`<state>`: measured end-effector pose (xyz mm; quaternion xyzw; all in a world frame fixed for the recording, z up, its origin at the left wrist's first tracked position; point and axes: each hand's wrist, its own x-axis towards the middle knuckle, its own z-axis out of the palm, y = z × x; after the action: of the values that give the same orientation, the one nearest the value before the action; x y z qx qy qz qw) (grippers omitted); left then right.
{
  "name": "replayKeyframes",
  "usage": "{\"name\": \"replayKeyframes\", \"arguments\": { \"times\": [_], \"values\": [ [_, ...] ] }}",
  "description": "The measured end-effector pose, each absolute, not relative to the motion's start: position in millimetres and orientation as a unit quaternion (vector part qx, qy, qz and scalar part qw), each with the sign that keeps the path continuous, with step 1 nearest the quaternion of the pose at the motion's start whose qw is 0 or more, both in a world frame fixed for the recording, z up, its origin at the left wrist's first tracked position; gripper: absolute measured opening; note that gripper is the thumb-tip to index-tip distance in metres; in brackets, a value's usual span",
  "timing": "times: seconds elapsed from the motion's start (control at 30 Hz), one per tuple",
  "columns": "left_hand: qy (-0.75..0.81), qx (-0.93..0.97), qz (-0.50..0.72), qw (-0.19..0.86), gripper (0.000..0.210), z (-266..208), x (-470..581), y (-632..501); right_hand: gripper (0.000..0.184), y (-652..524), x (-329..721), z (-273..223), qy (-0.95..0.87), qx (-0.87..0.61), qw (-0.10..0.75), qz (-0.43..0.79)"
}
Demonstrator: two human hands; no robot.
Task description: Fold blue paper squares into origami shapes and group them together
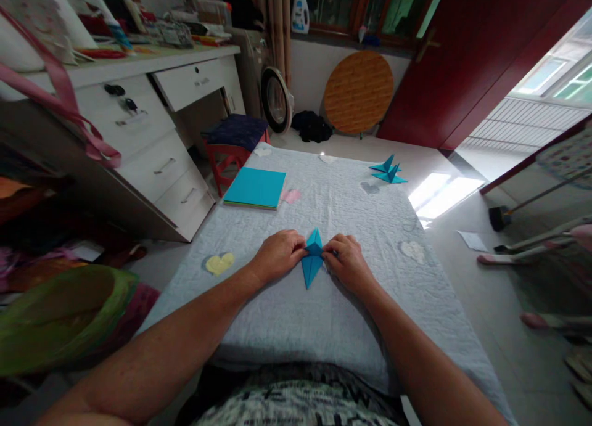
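Observation:
A blue piece of folded origami paper (312,267), long and diamond-shaped, is held between my two hands just above or on the cloth-covered table. My left hand (281,253) pinches its left edge near the middle. On the opposite edge, the fingers of my right hand (346,261) are closed on the paper. A crease runs across its width between the fingertips. Farther off to the left lies a stack of square paper (256,188) with a blue sheet on top. Finished-looking blue folded paper pieces (389,171) rest near the far right corner.
The table wears a pale quilted cloth (333,327) with heart patches. Beyond it stand a red stool (234,139), a washing machine (272,99) with its door open, and a round wooden board (359,92). A white drawer desk (152,155) is at left, a green bin (60,315) below.

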<state>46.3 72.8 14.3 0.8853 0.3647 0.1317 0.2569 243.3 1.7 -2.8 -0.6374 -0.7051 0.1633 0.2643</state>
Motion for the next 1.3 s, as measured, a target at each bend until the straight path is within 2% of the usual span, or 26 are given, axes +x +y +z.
{"name": "replayKeyframes", "arguments": {
  "times": [0.4, 0.7, 0.83, 0.93, 1.1, 1.3],
  "values": [
    [0.419, 0.884, 0.105, 0.177, 0.018, 13, 55, 68, 0.019, 0, 227, -3, -0.658, -0.703, 0.247, 0.105],
    [0.435, 0.883, 0.123, 0.127, 0.042, 10, 62, 70, 0.019, -2, 225, -2, -0.654, -0.702, 0.266, 0.094],
    [0.453, 0.874, 0.127, 0.118, 0.038, 9, 67, 72, 0.005, -3, 226, -5, -0.646, -0.69, 0.311, 0.097],
    [0.462, 0.87, 0.127, 0.118, 0.033, 8, 70, 72, 0.014, -4, 226, -6, -0.673, -0.654, 0.332, 0.091],
    [0.478, 0.861, 0.127, 0.115, 0.023, 6, 69, 72, 0.018, -6, 226, -4, -0.751, -0.589, 0.284, 0.089],
    [0.485, 0.864, 0.076, 0.111, 0.026, 6, 56, 78, 0.022, -12, 224, 2, -0.761, -0.594, 0.248, 0.083]
  ]
}}
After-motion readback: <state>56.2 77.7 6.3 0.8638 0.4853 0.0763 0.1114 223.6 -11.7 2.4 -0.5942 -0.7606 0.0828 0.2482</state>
